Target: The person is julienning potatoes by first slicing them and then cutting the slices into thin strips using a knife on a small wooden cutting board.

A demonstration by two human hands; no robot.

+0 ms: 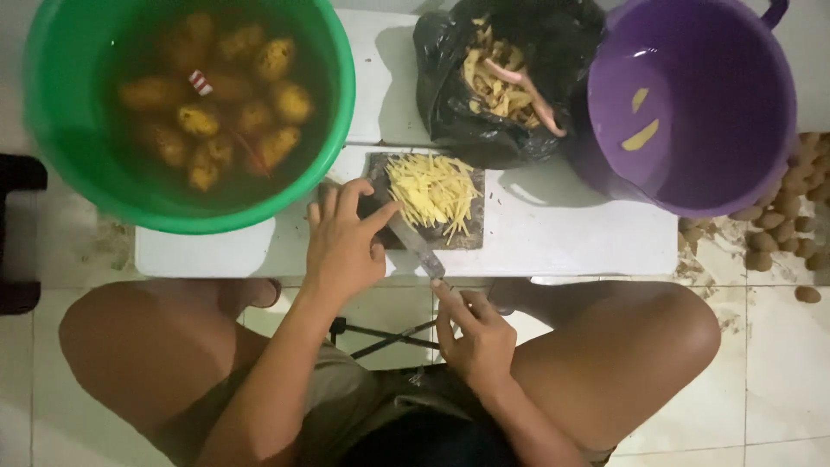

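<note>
Head view, looking down on a low white worktop between the person's bare knees; left hand rests spread on the near-left part of a dark cutting board, fingers extended, index tip touching the knife blade, nothing clasped in it; right hand sits below the worktop edge, fingers curled around the knife handle, blade running up-left onto the board; pile of pale yellow potato sticks lies on the board, just right of the left hand and beside the blade; green tub at upper left holds water and peeled potatoes; black bag behind the board holds peelings; purple bucket at upper right holds a couple of yellow scraps; unpeeled potatoes lie on the tiled floor at far right.
</note>
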